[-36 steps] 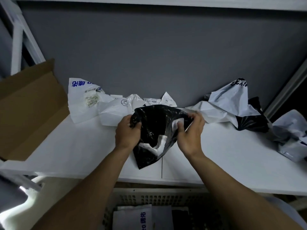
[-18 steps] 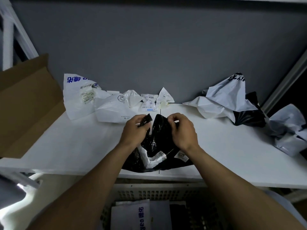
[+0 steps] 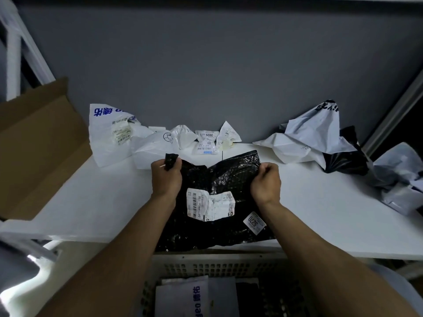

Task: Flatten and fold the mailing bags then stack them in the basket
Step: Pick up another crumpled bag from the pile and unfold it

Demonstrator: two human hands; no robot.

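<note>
Left hand (image 3: 166,177) and right hand (image 3: 265,184) pinch the far corners of the black mailing bag (image 3: 219,177), spread mid-table (image 3: 103,202), not yet folded. Folded bags (image 3: 183,296) lie in the basket (image 3: 206,265) at 6 o'clock; crumpled bags (image 3: 304,138) wait from 10 to 3 o'clock.

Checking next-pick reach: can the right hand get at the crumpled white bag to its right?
Probably yes, once it lets go: the right hand grips the black bag by a corner, and bare table lies between it and the white bag.
</note>
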